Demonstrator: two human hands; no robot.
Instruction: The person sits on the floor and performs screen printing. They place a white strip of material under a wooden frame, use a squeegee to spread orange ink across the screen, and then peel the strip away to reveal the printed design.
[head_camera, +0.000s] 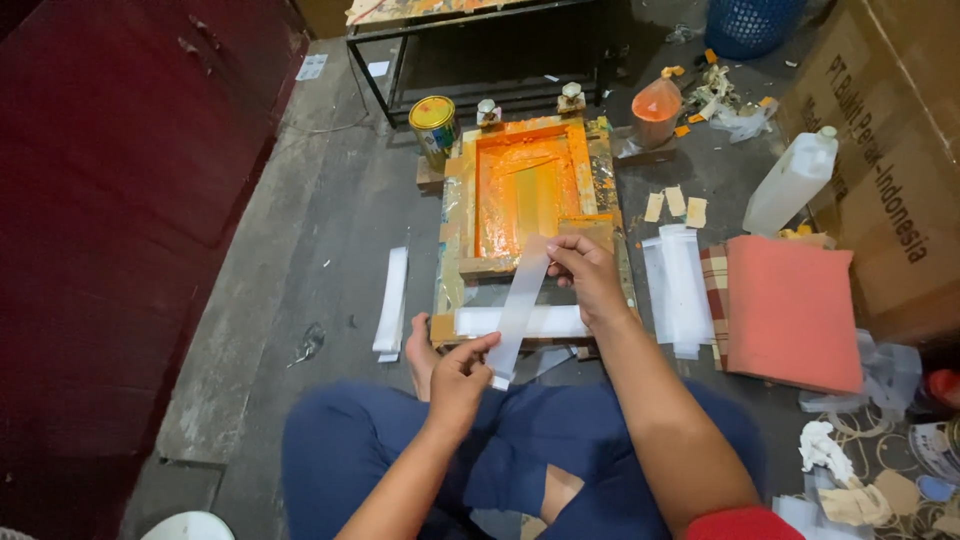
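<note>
Both hands on one translucent white strip (522, 305), held slantwise above the lower edge of the screen frame (530, 225). Left hand (458, 378) pinches the near end between thumb and fingers; right hand (590, 275) is closed on the far end the same way. I read the strip as thin plastic or film: light, limp, likely to curl or crease if gripped mid-span, so the ends are the sensible hold, with light tension between them. Possibly slick; I cannot tell if one face is sticky. The frame is a wooden rectangle, its mesh wet with glossy orange ink. A second white strip (520, 321) lies flat across the frame's near rail. More strips in stacks (392, 300) left and right on rough grey floor. Tin can (433, 125), white plastic jug (792, 182), salmon cloth pad (792, 310) nearby.
</note>
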